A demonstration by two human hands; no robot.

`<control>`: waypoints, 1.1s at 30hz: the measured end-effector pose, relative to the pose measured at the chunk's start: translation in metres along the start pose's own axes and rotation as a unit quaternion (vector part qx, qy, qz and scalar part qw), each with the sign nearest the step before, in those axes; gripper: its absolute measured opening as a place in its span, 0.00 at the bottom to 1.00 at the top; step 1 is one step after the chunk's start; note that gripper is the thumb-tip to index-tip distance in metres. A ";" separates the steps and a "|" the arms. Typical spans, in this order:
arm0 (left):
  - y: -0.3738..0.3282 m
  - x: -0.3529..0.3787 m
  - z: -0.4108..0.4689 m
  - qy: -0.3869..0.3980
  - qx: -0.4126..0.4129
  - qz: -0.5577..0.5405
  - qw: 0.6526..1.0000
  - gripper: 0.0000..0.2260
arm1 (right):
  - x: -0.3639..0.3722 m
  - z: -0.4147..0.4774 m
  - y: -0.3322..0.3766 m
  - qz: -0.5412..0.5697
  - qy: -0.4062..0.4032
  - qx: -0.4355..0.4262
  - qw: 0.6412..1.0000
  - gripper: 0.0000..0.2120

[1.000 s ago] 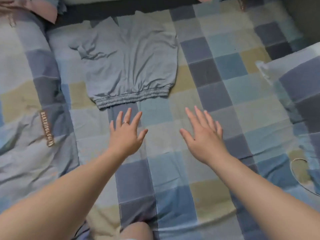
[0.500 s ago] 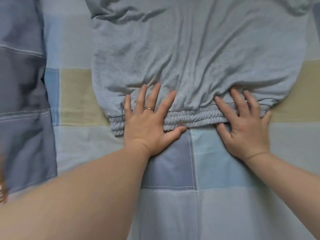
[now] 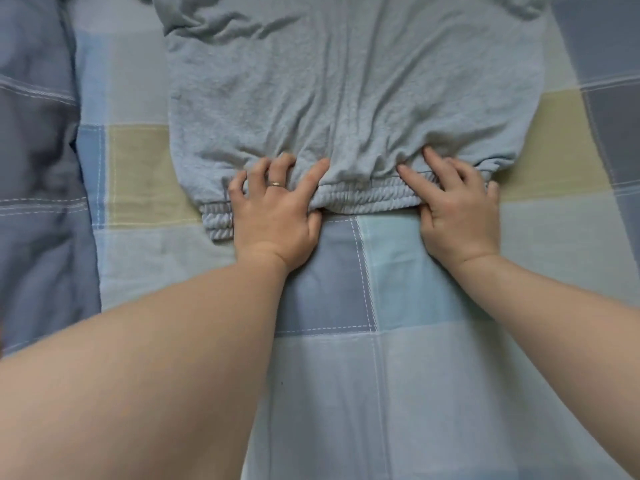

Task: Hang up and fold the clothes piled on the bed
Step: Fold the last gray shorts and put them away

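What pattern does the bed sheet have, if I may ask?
Checked: blue, grey and pale yellow squares on the bed sheet; head view.

You had soft, even, slightly dim light; faint shadows lay in creases of the top (image 3: 349, 84), and your view's edges looked stretched and soft.

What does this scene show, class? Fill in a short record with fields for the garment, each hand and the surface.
garment: grey-blue top, spread flat, creased
hem: elastic, on the side nearest the person
left hand: grips the top at the hem, thumb tucked beneath; wears a ring
right hand: grips the top at the hem, fingers curled
surface: checked bedsheet
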State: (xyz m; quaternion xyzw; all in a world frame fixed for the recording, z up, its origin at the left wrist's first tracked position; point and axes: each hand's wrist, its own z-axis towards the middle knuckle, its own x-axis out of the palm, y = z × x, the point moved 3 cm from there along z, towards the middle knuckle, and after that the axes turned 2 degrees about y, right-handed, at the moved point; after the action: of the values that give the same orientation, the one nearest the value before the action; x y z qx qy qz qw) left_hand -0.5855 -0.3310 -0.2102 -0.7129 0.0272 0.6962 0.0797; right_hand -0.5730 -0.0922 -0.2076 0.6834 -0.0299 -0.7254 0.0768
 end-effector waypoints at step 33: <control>-0.194 -0.086 -0.472 0.543 0.102 -0.058 0.831 0.20 | -0.163 -0.497 -0.030 -0.001 0.430 0.235 0.872 0.16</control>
State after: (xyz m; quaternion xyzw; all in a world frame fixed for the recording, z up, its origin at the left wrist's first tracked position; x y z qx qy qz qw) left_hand -0.0926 -0.2179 -0.1010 -0.9643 0.0957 0.1838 0.1649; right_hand -0.0713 -0.0074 -0.0835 0.9255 -0.1630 -0.3319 -0.0815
